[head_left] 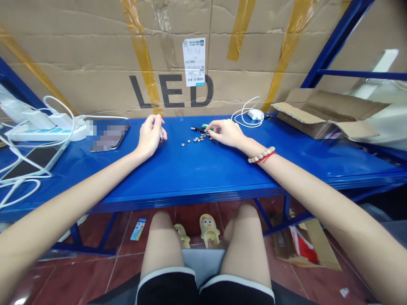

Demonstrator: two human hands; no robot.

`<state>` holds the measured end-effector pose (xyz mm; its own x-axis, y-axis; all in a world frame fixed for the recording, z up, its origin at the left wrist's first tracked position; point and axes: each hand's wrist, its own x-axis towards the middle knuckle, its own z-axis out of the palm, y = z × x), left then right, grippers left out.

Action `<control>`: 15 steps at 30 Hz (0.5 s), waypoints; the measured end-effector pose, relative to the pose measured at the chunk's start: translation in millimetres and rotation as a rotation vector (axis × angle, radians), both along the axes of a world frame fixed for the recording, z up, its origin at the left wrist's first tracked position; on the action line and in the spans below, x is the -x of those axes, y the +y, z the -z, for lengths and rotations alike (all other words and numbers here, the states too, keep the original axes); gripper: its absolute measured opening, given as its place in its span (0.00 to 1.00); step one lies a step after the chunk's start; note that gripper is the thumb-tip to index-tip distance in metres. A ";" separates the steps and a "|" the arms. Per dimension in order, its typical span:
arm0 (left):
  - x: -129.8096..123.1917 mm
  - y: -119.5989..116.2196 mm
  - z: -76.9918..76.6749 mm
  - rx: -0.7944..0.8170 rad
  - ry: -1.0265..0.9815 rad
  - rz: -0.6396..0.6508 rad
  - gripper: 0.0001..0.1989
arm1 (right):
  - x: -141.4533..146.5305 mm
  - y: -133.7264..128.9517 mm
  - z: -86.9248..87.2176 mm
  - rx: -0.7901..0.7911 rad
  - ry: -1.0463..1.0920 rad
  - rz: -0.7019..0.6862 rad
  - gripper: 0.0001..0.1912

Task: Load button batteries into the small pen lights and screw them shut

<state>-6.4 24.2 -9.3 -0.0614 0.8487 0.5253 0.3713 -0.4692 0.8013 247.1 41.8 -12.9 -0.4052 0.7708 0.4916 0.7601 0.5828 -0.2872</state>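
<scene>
Several small round silvery metal pieces [196,140], like button cells, lie scattered on the blue table between my hands. My right hand [227,132], with a beaded bracelet on the wrist, reaches down at the right end of them. Its thumb and fingers are drawn together there; what is between the fingertips is hidden. Just beyond them lie a black pen [197,129] and a green object [207,126], partly covered by my fingers. My left hand [151,136] rests on its side at the left with the fingers curled in. Something small shows at its fingers, too little to name.
A phone [111,137] and a white power strip [47,132] with tangled cables lie at left. A white charger [255,114] with its cable and an open cardboard box [327,112] sit at right. A large cardboard carton [171,55] stands behind the blue table [197,178].
</scene>
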 end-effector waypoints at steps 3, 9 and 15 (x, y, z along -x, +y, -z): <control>-2.6 -5.9 -2.6 -0.018 0.005 0.029 0.14 | 4.6 -6.2 -0.3 -0.053 -0.007 -0.030 0.10; -6.5 -15.5 -3.3 -0.041 0.049 0.084 0.15 | 23.3 -22.5 -2.2 -0.135 -0.071 -0.189 0.10; -7.2 -12.0 -2.1 -0.032 0.023 0.095 0.15 | 27.6 -16.6 0.6 -0.092 -0.122 -0.337 0.11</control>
